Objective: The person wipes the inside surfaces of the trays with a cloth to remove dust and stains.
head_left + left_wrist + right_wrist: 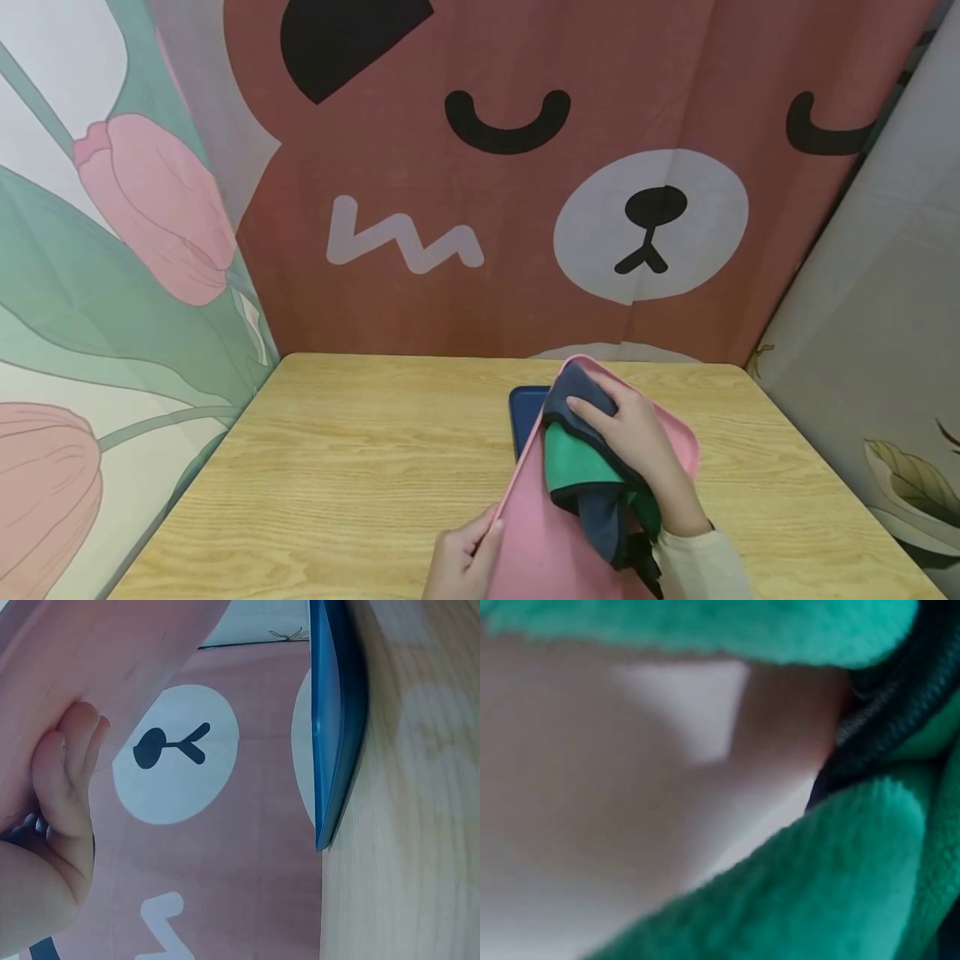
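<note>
A pink tray [528, 546] is held up at a tilt over the table. My left hand [465, 554] grips its left edge, thumb on the near face; in the left wrist view the fingers of that hand [64, 787] lie against the tray's other side [142, 652]. My right hand [637, 433] holds a bunched cleaning cloth [581, 458], green and dark blue with black edging, against the tray's inner face near its far corner. Loose folds of the cloth hang below the wrist. Green fuzzy cloth [795, 892] fills much of the right wrist view.
Behind the pink tray a dark blue tray [527, 417] lies on the wooden table [337, 475], partly hidden. A brown bear-print curtain [412, 308] hangs past the table's far edge, with flower-print fabric [157, 208] on the left and pale fabric [862, 333] on the right.
</note>
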`<control>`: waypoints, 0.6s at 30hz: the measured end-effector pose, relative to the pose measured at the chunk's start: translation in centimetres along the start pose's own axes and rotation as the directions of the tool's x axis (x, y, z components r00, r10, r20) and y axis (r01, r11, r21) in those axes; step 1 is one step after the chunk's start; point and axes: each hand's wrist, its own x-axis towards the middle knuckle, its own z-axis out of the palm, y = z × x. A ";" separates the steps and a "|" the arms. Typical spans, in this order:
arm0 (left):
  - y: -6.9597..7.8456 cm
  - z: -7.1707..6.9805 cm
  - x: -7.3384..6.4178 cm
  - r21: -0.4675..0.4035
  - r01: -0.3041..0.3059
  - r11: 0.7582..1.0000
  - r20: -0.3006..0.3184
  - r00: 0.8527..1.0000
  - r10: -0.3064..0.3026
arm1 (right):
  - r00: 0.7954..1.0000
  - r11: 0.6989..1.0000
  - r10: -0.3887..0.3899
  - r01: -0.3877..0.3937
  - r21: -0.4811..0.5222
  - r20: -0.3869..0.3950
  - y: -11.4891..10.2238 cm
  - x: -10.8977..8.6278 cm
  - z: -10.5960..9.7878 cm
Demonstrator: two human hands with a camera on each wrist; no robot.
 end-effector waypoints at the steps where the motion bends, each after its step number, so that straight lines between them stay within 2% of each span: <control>1: 0.0 0.0 0.0 -0.001 0.007 1.000 0.002 1.000 -0.007 | 1.000 1.000 0.001 -0.001 -0.003 0.001 0.0 0.0 0.0; 4: 0.1 -0.1 0.0 -0.003 -0.007 1.000 0.003 1.000 0.007 | 1.000 1.000 0.004 -0.004 -0.004 0.006 0.1 0.0 -0.1; 10: -0.1 -0.1 0.0 0.003 -0.076 0.997 -0.019 0.997 0.076 | 1.000 1.000 0.018 -0.018 -0.001 0.008 0.4 -0.1 -0.1; 18: 0.0 -0.2 -0.1 0.025 -0.081 0.996 -0.046 0.996 0.082 | 0.999 0.999 0.044 -0.043 -0.013 0.017 0.6 -0.2 -0.1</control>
